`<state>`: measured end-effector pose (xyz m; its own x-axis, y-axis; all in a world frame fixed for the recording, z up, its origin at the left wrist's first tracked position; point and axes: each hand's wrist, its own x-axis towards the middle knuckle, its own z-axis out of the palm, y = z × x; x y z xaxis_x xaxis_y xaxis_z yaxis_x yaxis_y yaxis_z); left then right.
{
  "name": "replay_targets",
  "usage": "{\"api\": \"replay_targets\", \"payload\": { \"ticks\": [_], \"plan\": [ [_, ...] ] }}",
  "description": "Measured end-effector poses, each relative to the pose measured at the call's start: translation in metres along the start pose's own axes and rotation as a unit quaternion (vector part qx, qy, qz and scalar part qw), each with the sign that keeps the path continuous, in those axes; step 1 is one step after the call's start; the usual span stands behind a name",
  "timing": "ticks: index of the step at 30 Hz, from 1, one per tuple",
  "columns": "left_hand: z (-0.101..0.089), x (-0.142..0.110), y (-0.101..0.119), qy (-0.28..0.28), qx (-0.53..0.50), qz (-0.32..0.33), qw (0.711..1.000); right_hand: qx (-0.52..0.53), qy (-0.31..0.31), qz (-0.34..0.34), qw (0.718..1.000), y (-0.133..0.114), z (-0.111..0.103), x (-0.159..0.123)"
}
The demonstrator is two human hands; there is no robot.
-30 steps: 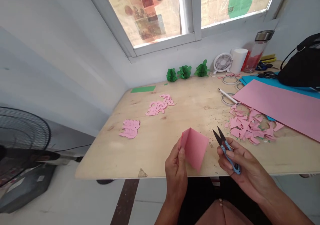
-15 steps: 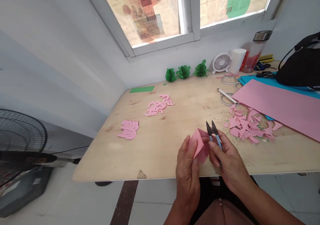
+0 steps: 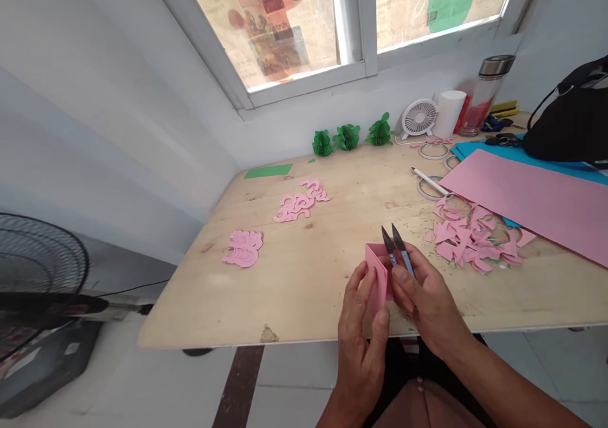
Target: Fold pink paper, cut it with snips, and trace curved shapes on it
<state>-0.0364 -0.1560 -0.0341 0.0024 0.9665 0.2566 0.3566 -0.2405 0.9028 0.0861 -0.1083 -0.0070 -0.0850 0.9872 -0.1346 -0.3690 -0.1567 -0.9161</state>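
Folded pink paper [image 3: 379, 276] stands partly opened between my two hands, just over the table's front edge. My left hand [image 3: 360, 333] grips it from the left, thumb at its lower edge. In my right hand [image 3: 430, 298] is a pair of thread snips [image 3: 398, 251] with dark blades pointing up and apart, and blue-grey handles. The right fingertips reach behind the snips to the paper's right side; whether they pinch it is hidden. Further left lie a stack of pink cut-out shapes [image 3: 244, 249] and a looser group of curly pink cut-outs [image 3: 300, 201].
Pink paper scraps [image 3: 468, 235] are heaped on the right, beside a large pink sheet [image 3: 536, 200] over blue paper. A white pen [image 3: 430, 181] rests on tape rolls. Green paper figures [image 3: 348, 137], a small fan [image 3: 420, 118] and a bottle [image 3: 489, 95] line the wall.
The folded pink paper has turned more upright, and my left thumb has shifted lower and to the right. My right hand with the snips has moved slightly left.
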Motion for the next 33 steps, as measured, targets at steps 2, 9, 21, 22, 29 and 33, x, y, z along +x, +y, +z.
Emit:
{"api": "replay_targets", "payload": {
  "ticks": [2,9,21,22,29,33],
  "plan": [
    [-0.001,0.0,0.0,0.012,-0.019,-0.016,1.0,-0.013,-0.008,-0.011,1.0,0.001,-0.001,-0.001],
    [0.002,0.001,-0.003,0.038,-0.115,-0.082,0.989,-0.054,-0.05,-0.005,0.997,0.001,0.0,-0.003],
    [0.004,0.002,0.005,0.091,-0.248,-0.162,0.951,-0.156,0.043,-0.041,0.986,0.008,0.006,0.003],
    [0.003,0.002,0.006,0.09,-0.253,-0.157,0.95,-0.169,0.041,-0.048,0.984,0.007,0.007,0.003],
    [0.001,0.006,0.01,0.095,-0.24,-0.13,0.957,-0.205,0.021,-0.048,0.977,0.002,0.009,0.005],
    [0.003,0.003,0.006,0.101,-0.203,-0.122,0.966,-0.23,0.003,-0.051,0.972,0.002,0.011,0.005]
  ]
}}
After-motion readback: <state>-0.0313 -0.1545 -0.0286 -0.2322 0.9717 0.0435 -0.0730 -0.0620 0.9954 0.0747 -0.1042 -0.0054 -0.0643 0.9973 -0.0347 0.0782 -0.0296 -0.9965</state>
